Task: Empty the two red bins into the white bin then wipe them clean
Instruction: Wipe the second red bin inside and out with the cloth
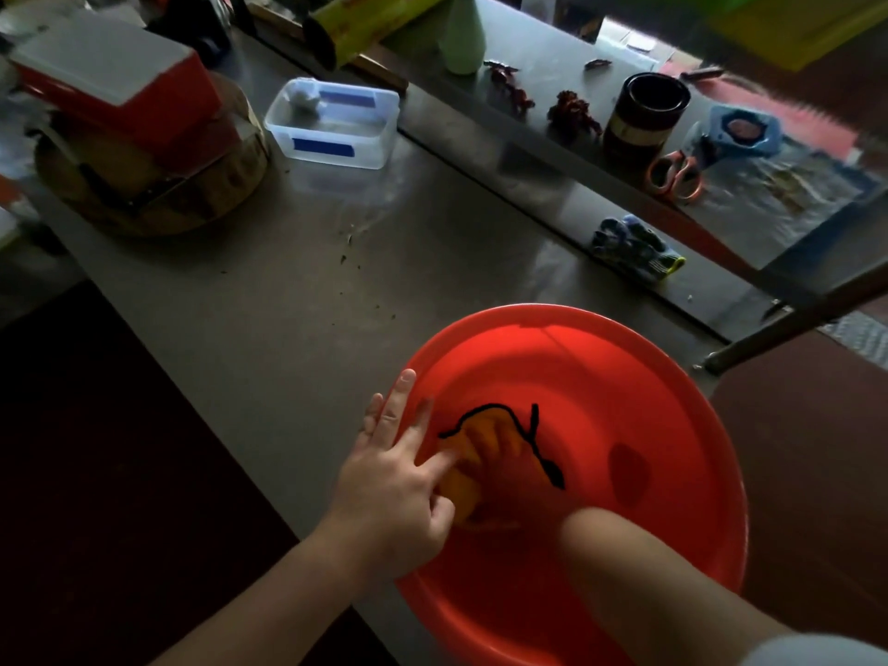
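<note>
Beyond red bin [624, 339]: tub [331, 153], perhaps gloves [636, 247].

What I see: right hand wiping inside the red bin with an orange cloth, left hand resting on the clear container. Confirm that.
Wrong on the left hand: the head view shows it over the red bin's left rim, one finger touching the orange cloth. The clear container stands apart across the table, untouched. The right hand is on the cloth inside the bin, as stated.
</note>
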